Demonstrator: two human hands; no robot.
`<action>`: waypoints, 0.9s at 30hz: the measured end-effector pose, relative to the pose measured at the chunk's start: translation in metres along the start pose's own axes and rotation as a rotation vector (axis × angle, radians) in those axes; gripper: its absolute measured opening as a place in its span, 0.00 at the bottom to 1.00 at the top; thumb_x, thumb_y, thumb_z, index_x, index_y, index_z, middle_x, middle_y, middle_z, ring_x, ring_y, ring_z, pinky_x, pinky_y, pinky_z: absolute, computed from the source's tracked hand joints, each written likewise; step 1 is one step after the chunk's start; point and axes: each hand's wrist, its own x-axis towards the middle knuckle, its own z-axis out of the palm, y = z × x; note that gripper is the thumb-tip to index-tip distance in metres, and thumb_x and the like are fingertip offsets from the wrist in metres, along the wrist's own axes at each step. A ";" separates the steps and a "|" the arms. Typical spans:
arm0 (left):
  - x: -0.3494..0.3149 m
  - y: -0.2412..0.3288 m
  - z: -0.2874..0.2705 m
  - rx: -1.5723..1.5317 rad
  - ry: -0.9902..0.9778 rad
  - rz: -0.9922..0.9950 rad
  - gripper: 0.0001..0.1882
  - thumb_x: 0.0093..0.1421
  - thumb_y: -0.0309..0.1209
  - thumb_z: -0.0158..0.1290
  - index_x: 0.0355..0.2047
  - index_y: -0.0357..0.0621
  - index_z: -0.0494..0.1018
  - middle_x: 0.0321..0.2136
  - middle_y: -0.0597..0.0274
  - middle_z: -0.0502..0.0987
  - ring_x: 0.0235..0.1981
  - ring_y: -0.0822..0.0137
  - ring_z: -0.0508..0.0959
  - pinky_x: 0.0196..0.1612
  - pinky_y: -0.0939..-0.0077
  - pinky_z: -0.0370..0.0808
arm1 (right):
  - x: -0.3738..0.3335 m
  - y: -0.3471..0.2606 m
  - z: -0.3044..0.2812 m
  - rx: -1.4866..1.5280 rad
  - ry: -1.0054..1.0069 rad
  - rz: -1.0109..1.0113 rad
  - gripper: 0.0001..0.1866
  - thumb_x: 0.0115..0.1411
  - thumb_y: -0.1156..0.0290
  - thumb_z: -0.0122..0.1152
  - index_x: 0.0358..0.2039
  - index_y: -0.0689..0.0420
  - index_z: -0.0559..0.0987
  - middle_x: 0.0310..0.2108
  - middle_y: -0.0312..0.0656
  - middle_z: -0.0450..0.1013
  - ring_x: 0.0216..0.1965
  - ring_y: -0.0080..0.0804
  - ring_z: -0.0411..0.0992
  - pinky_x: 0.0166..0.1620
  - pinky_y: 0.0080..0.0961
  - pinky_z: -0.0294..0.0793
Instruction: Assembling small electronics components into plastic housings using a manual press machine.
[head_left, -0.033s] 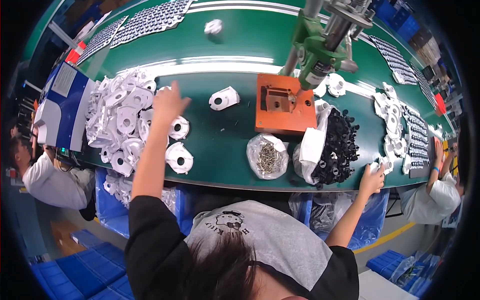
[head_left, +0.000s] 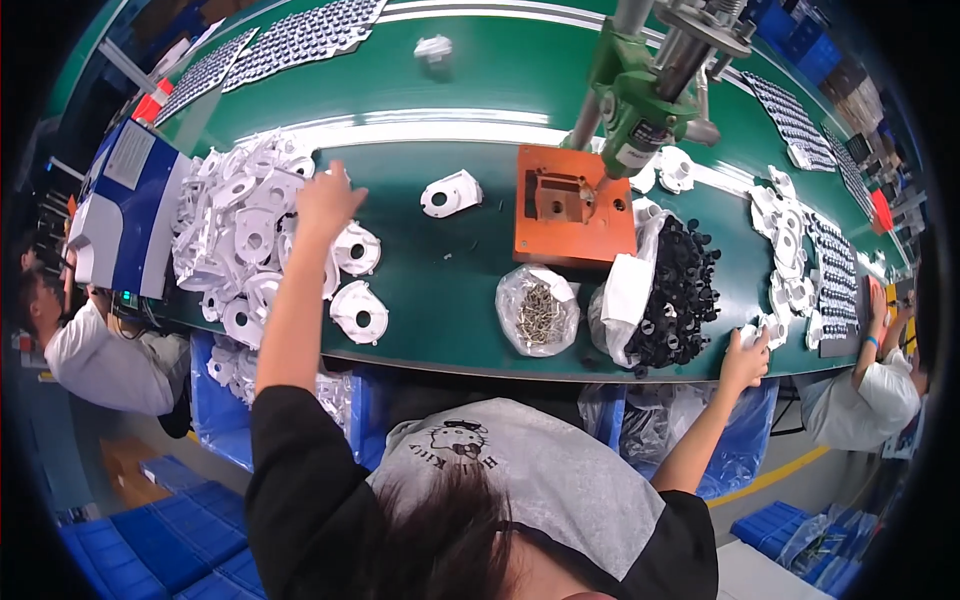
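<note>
My left hand (head_left: pixel 328 205) reaches over the right edge of a heap of white plastic housings (head_left: pixel 240 190), its thumb and fingers apart. Whether its fingertips touch a housing is hard to make out. My right hand (head_left: pixel 744 362) is closed around a small white plastic part (head_left: pixel 750 335) by the near right edge of the bench. Beside that hand, more white parts (head_left: pixel 787 245) lie in a row. One white housing with a round hole (head_left: pixel 452 194) rests alone mid-bench. Two other housings (head_left: pixel 358 312) sit just right of the heap.
A green press (head_left: pixel 640 110) stands over an orange fixture (head_left: pixel 570 230). Nearer are a bag of metal pins (head_left: pixel 540 312) and a pile of black parts (head_left: pixel 680 295). A blue-and-white machine (head_left: pixel 125 215) borders the heap. Co-workers sit at both sides; blue bins are below the bench.
My left hand has shifted slightly, its fingers less stretched. A white part on the far green surface has moved slightly right. My right hand stays in place.
</note>
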 end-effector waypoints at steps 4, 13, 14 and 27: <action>0.039 -0.058 0.038 0.134 -0.046 0.013 0.28 0.48 0.42 0.59 0.44 0.38 0.64 0.32 0.42 0.75 0.39 0.45 0.75 0.41 0.55 0.73 | 0.003 -0.015 -0.017 0.630 0.002 -0.186 0.35 0.51 0.60 0.62 0.59 0.49 0.60 0.56 0.50 0.59 0.55 0.47 0.59 0.53 0.50 0.59; 0.004 0.028 -0.016 -0.375 0.102 0.246 0.23 0.49 0.32 0.57 0.43 0.34 0.66 0.45 0.44 0.70 0.33 0.49 0.77 0.37 0.64 0.75 | -0.099 -0.151 -0.138 1.834 -0.658 -0.552 0.38 0.47 0.77 0.63 0.59 0.58 0.58 0.62 0.43 0.50 0.55 0.39 0.63 0.52 0.31 0.69; -0.010 0.046 -0.026 -0.609 0.063 0.390 0.25 0.50 0.32 0.56 0.47 0.34 0.66 0.46 0.47 0.70 0.32 0.52 0.78 0.38 0.68 0.75 | -0.113 -0.165 -0.143 1.798 -0.751 -0.583 0.40 0.47 0.74 0.65 0.59 0.58 0.57 0.60 0.44 0.51 0.56 0.36 0.61 0.55 0.31 0.64; -0.155 0.158 -0.036 -1.871 -0.255 0.637 0.23 0.61 0.18 0.41 0.57 0.36 0.59 0.46 0.59 0.69 0.44 0.72 0.70 0.49 0.78 0.67 | -0.170 -0.217 -0.167 1.801 -0.878 -0.704 0.38 0.56 0.67 0.58 0.62 0.63 0.51 0.54 0.52 0.58 0.52 0.36 0.63 0.54 0.29 0.62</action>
